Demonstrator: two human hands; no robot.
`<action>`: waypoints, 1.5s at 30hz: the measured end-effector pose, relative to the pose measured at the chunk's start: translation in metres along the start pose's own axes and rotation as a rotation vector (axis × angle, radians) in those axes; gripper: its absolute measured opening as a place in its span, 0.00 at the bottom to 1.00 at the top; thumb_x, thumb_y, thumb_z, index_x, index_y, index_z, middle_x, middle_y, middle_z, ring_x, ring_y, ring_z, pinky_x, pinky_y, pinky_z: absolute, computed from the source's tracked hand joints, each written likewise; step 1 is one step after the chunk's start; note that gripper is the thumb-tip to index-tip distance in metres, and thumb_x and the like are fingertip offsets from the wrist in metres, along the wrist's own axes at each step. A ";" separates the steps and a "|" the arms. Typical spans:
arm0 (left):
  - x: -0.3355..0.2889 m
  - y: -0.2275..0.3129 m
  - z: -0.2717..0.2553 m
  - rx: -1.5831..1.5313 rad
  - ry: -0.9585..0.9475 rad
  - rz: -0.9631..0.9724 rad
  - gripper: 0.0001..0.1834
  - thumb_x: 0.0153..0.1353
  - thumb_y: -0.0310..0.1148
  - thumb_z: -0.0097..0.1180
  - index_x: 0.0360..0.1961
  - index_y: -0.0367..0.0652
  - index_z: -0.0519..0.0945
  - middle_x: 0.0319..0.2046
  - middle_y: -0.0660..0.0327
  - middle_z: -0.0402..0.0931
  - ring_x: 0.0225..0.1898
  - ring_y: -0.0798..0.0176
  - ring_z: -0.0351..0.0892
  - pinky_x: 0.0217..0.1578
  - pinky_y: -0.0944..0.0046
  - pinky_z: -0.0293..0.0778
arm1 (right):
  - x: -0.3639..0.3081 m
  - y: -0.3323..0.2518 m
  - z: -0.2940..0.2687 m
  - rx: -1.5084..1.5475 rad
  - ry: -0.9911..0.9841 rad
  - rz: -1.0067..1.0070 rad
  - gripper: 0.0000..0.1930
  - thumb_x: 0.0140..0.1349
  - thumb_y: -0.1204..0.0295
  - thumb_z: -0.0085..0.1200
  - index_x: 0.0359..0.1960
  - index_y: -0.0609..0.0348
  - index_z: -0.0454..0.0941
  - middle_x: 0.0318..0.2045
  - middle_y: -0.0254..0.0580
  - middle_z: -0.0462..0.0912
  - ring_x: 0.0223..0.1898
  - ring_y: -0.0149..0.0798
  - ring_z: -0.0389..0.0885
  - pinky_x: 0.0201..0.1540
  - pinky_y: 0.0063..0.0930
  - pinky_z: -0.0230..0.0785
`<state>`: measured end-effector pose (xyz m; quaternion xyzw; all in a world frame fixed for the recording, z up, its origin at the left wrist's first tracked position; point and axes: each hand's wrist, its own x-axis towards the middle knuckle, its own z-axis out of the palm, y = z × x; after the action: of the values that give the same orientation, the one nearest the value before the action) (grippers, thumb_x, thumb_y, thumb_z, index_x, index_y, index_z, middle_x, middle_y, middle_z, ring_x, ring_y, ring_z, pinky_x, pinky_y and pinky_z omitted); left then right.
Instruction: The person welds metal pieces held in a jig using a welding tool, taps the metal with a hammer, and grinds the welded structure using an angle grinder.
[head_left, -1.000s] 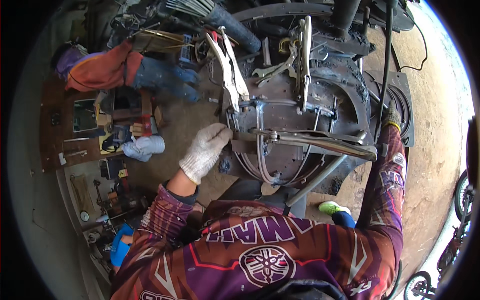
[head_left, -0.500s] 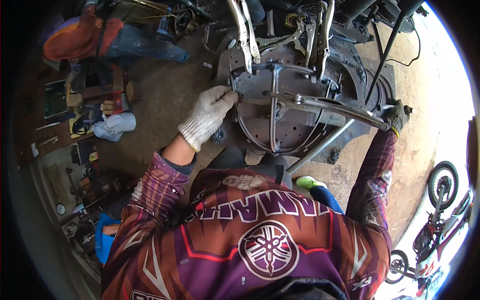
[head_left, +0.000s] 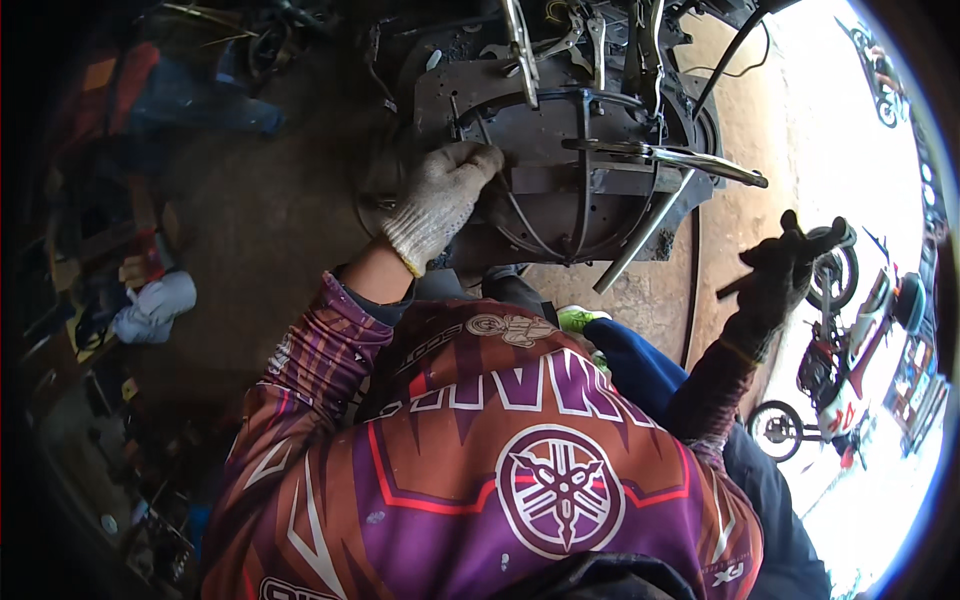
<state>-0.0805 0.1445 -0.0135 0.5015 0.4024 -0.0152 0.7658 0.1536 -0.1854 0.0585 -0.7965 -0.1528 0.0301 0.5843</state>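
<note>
Floor (head_left: 755, 130) below dark plate (head_left: 438, 100), shadowed leftward, seems concrete.

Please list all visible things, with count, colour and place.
metal frame: one, grey, on the steel plate
steel plate: one, grey, under frame
locking pliers: at least four, silver, frame's top and right
steel tube: one, grey, plate's lower right
motorcycles: at least two, nearest white and red, right
other person: one, orange clothing, upper left
cloth bundle: one, pale, left
jersey: one, brown and purple, bottom
left hand: one, whitish glove, frame's left side
right hand: one, dark glove, apart from frame
</note>
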 end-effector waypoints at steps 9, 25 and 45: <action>-0.017 0.013 0.020 -0.318 -0.333 -0.256 0.12 0.71 0.38 0.54 0.44 0.40 0.81 0.32 0.62 0.80 0.26 0.67 0.81 0.30 0.68 0.79 | -0.102 -0.120 0.050 -0.607 -0.059 0.086 0.25 0.73 0.58 0.44 0.62 0.66 0.69 0.31 0.43 0.81 0.38 0.38 0.81 0.43 0.32 0.75; -0.013 -0.035 0.038 -0.571 -0.515 -0.178 0.08 0.70 0.33 0.53 0.37 0.44 0.82 0.29 0.67 0.79 0.33 0.68 0.78 0.37 0.64 0.76 | -0.088 -0.185 0.212 -1.258 -0.768 0.080 0.25 0.58 0.65 0.64 0.58 0.54 0.76 0.41 0.46 0.84 0.38 0.49 0.84 0.41 0.41 0.79; -0.010 -0.010 0.029 -0.432 -0.528 -0.190 0.11 0.67 0.27 0.55 0.47 0.36 0.70 0.39 0.56 0.80 0.42 0.62 0.82 0.44 0.65 0.81 | -0.069 -0.168 0.216 -1.312 -0.910 -0.326 0.33 0.57 0.67 0.63 0.65 0.53 0.67 0.35 0.45 0.83 0.32 0.47 0.84 0.29 0.41 0.76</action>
<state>-0.0741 0.1136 -0.0094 0.2670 0.2294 -0.1300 0.9269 0.0038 0.0395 0.1396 -0.8542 -0.4757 0.1697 -0.1234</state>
